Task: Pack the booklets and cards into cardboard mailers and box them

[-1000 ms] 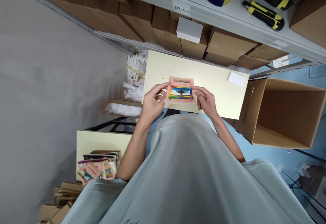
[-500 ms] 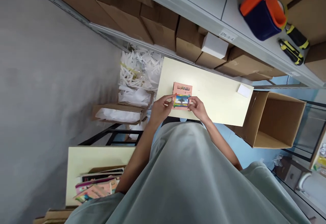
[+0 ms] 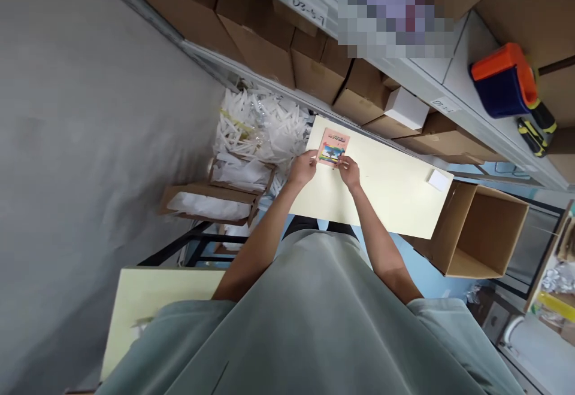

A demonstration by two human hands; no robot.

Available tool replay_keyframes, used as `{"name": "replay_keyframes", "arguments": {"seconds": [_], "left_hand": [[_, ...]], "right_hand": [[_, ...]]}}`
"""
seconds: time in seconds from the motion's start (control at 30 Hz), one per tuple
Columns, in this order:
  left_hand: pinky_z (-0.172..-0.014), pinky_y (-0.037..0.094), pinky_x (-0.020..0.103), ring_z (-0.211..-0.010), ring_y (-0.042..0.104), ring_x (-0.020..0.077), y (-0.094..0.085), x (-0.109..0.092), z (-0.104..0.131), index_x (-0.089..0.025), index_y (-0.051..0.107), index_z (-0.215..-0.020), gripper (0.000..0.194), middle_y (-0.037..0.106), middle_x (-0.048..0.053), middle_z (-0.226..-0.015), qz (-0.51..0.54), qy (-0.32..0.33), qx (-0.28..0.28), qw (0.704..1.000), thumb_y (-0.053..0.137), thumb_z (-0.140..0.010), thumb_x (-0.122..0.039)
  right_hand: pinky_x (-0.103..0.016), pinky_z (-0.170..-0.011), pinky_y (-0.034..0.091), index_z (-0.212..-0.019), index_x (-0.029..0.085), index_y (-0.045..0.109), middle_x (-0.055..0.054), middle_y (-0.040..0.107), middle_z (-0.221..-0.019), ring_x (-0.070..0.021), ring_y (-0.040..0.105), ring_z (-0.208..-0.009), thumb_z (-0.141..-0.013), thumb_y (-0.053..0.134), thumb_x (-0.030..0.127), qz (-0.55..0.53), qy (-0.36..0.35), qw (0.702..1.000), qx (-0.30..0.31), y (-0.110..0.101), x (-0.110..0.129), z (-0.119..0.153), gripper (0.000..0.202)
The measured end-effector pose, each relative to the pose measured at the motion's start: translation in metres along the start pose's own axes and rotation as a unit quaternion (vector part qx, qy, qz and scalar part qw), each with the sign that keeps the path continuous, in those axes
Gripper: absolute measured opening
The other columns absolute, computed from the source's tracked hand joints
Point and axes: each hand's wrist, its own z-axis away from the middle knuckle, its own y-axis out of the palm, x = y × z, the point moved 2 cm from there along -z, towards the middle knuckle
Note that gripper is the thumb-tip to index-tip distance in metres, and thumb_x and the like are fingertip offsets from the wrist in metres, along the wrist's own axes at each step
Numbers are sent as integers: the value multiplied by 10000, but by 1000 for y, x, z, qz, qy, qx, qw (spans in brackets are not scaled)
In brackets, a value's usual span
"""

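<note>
A small pink book (image 3: pixel 333 146) with a tree picture on its cover lies near the left end of the cream table (image 3: pixel 381 185). My left hand (image 3: pixel 303 168) grips the book's left edge between thumb and fingers. At its lower right corner, my right hand (image 3: pixel 349 172) pinches the edge of the book with bent fingers. The cover faces up, and its title and picture show between my hands.
Cardboard boxes (image 3: pixel 359 91) line the shelf behind the table. A white box (image 3: pixel 437 179) sits at the table's right end, beside a large open carton (image 3: pixel 485 230). White paper scraps (image 3: pixel 256 122) are heaped to the left. An orange and blue holder (image 3: pixel 503 84) stands on the upper shelf.
Both hands and the pink book have moved forward on the table, away from my body. The camera view has shifted too, and the shelf items appear lower and further right.
</note>
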Motion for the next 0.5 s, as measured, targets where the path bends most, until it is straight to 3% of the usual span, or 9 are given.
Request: {"name": "replay_keyframes", "arguments": {"seconds": [0.1,0.2,0.27,0.37,0.5], "left_hand": [[-1073,611,364,-1135,810,252,6,13,18,-193,798,-1259,388,854,104,-1217,37,-7,-5,999,594,-939,-111],[-973,650,342,-1014,833,213,12,30,48,-190,758,-1350,465,859,100,-1184,119,-28,1,992,507,-967,-112],[-910,666,320,-979,839,195,13,42,68,-201,732,-1402,532,830,103,-1296,178,-36,-17,983,499,-934,-103],[-896,683,324,-990,842,193,8,62,94,-228,736,-1406,566,764,97,-1450,231,-44,-77,969,509,-901,-111],[-960,680,352,-1030,836,197,-6,90,124,-231,735,-1393,555,781,75,-1420,260,-64,-168,949,468,-920,-118]], "right_hand": [[-456,-1081,622,-1151,217,740,-148,782,-1348,-259,733,-1206,-929,630,347,30,-74,996,-33,-12,0,19,280],[-460,-1048,633,-1192,197,745,-172,783,-1328,-268,747,-1159,-956,592,398,30,-114,993,-7,-17,3,45,345],[-457,-1012,640,-1193,193,749,-161,801,-1277,-262,765,-1084,-963,591,430,35,-122,991,33,-12,6,62,367],[-437,-978,643,-1180,209,756,-125,826,-1202,-249,778,-1029,-962,605,452,47,-126,984,115,10,13,80,360],[-414,-992,641,-1137,228,759,-101,839,-1204,-239,793,-1028,-974,632,475,46,-158,952,259,63,21,89,322]]}}
